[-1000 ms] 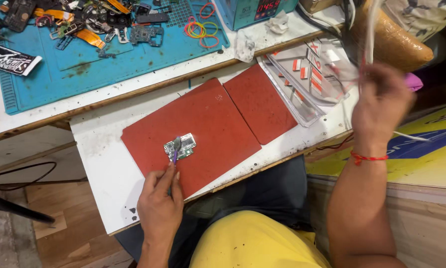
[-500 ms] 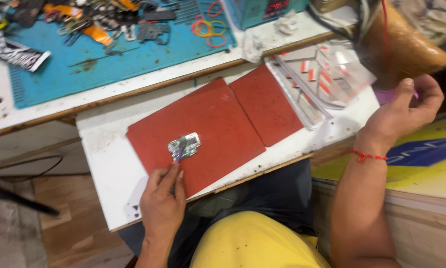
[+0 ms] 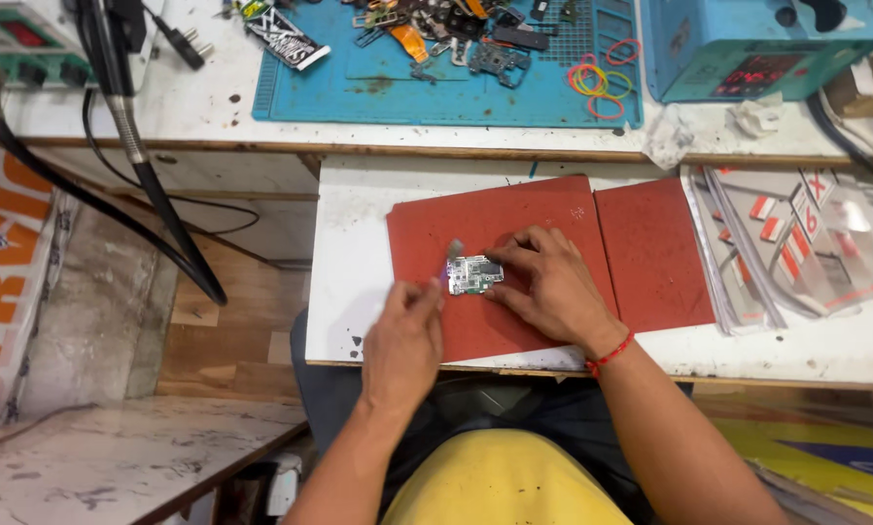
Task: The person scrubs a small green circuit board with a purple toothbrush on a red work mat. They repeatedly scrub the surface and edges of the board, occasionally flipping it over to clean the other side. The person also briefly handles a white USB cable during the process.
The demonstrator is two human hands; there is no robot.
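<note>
A small green-and-silver circuit board (image 3: 473, 274) lies on a red mat (image 3: 514, 216) on the white pull-out shelf (image 3: 351, 253). My right hand (image 3: 551, 287) rests on the mat, its fingertips holding the board's right edge. A red thread is tied around that wrist. My left hand (image 3: 403, 342) is just left of the board, fingers closed around a thin tool (image 3: 450, 255) whose tip points at the board's left end. A second, smaller red mat (image 3: 652, 255) lies directly to the right.
Clear plastic sheets with red-and-white stickers (image 3: 796, 238) lie at the right. On the bench behind are a blue work mat (image 3: 436, 87) with phone parts and rubber bands (image 3: 597, 78), and a blue box with a display (image 3: 757, 44). A black hose (image 3: 150, 185) hangs at the left.
My right hand has come down from the upper right and now holds the board. My left hand stays beside the board with the tool. The camera view has shifted left.
</note>
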